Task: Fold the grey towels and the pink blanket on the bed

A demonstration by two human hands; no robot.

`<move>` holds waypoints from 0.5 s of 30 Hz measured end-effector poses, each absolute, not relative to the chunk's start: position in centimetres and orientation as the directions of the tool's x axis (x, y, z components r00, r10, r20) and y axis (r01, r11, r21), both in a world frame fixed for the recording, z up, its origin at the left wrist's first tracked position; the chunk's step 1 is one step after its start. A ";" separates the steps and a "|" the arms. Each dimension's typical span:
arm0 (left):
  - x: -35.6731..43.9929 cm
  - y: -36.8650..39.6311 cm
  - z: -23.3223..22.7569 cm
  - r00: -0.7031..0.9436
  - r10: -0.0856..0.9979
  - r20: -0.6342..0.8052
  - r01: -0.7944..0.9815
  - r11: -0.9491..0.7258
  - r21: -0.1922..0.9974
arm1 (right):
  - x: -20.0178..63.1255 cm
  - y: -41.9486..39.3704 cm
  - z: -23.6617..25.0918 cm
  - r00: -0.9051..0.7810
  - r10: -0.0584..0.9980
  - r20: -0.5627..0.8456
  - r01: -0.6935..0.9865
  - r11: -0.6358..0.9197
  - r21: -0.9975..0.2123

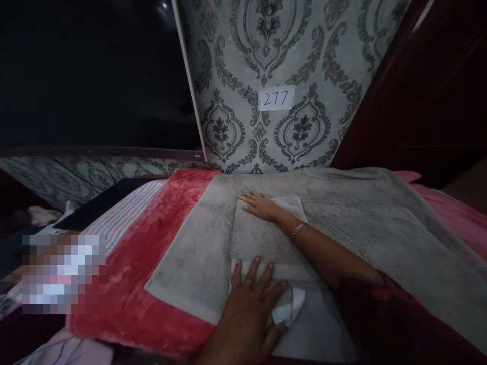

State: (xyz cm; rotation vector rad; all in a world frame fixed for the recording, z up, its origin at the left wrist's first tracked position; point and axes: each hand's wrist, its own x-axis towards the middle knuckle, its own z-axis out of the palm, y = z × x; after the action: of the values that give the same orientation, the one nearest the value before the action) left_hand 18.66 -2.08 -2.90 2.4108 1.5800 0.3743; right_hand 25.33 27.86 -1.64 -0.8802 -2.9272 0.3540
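Two hands lie flat, fingers spread, gripping nothing, on a folded grey towel point(266, 238) at the bed's middle — left hand point(249, 299) on the near edge, right hand point(261, 204) on the far edge. Its white label point(291, 306) sticks out by the left thumb. The plush grey blanket point(380, 223) beneath could slide and loosen the fold. Red blanket point(152, 238) lies left; a "277" tag point(276, 98) hangs on the patterned wall.

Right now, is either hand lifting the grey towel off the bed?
No: left hand and right hand both lie flat on the folded grey towel.
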 end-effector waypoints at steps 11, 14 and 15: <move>19.9 -2.0 0.4 0.357 0.929 0.097 0.879 -0.369 0.301 | 30.5 21.3 2.6 -0.845 0.531 0.064 0.522 0.845 -0.119; 22.5 -2.0 0.5 0.482 0.864 0.143 0.807 -0.502 0.311 | 33.4 19.6 1.9 -0.887 0.459 0.047 0.451 0.884 -0.128; 23.4 -2.0 0.1 0.527 0.837 0.145 0.778 -0.544 0.314 | 34.1 19.4 1.5 -0.890 0.453 0.037 0.445 0.885 -0.138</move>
State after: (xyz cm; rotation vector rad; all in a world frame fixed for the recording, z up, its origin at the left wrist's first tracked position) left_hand 23.38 -1.97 0.12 2.5562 1.3715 0.4129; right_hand 34.15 19.44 1.51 -0.7118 -2.9833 0.1932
